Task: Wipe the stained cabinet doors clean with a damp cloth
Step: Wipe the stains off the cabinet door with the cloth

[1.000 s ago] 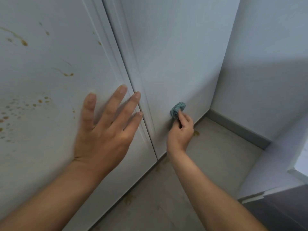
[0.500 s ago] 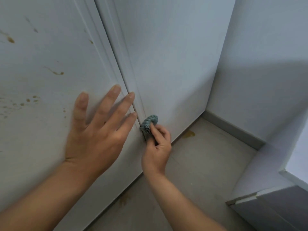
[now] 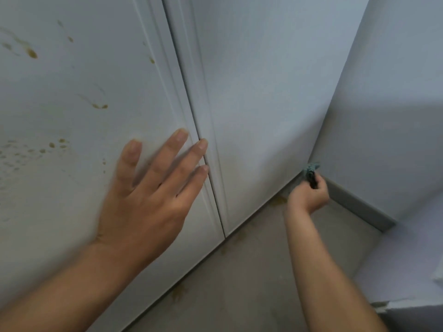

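Head view: right hand [image 3: 309,197] hides most of cloth [image 3: 310,167].

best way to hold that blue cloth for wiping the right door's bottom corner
Grip the cloth by its bunched back end, coming from the floor side as the right hand does; that leaves the wadded tip free to press on the right door.

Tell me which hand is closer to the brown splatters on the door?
Left. The left hand lies flat on the stained door beside the brown splatters; the right hand grips the teal cloth at the right door's bottom corner.
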